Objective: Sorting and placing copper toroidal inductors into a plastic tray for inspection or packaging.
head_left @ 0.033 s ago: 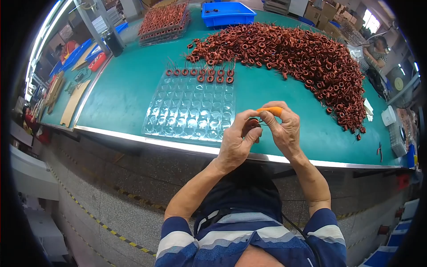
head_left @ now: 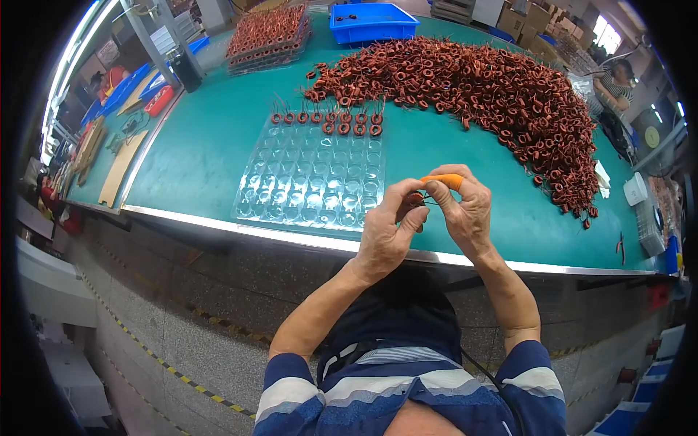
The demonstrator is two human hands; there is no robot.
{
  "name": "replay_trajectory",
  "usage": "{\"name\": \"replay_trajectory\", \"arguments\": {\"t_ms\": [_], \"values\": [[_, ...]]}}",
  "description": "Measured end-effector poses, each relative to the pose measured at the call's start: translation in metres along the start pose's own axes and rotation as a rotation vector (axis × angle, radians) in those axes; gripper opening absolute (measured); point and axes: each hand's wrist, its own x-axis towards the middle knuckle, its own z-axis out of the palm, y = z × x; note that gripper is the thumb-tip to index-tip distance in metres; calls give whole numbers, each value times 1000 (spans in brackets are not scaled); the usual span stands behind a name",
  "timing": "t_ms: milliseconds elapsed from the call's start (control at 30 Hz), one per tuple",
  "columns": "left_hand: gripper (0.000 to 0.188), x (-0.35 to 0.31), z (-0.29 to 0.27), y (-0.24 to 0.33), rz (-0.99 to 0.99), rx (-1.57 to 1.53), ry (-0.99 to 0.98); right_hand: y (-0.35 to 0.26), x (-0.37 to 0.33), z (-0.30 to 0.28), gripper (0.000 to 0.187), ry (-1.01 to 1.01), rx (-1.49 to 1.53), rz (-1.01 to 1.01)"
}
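My left hand (head_left: 389, 231) pinches a ring-shaped, copper-red wire coil (head_left: 414, 200) between thumb and fingers, and those fingers hide much of it. Close beside it, my right hand (head_left: 465, 211) has thumb and index finger pressed together on the coil's dark lead wire (head_left: 430, 198). An orange finger cot (head_left: 445, 180) covers the right index finger. Both hands are above the front edge of the green table, just right of a clear plastic tray (head_left: 291, 174) with round pockets. Similar coils (head_left: 345, 120) stand in the tray's far rows with their leads pointing away from me.
A big heap of coils (head_left: 465, 80) curves across the table's far and right side. Behind are stacked full trays (head_left: 267, 36) and a blue bin (head_left: 373, 29). Small pliers (head_left: 620, 248) lie at the right, near a white container (head_left: 635, 190). Another person (head_left: 618, 83) sits at the far right.
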Motion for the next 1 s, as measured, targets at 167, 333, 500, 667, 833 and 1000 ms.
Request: {"name": "replay_trajectory", "arguments": {"t_ms": [167,333,500,667,833,1000], "values": [[32,5,8,11,184,355,78,4,0,-3,21,24,74,38],[32,14,8,17,118,254,18,6,-1,-6,21,41,117,53],[29,19,10,10,188,460,124,-4,-3,-5,12,218,-288,-355],[27,25,11,6,151,246,107,-14,-7,-6,10,261,-304,-408],[25,16,12,7,38,-178,18,-5,-11,-7,15,168,237,75],[23,17,2,7,73,-272,-83,2,-7,-6,19,6,655,225]]}}
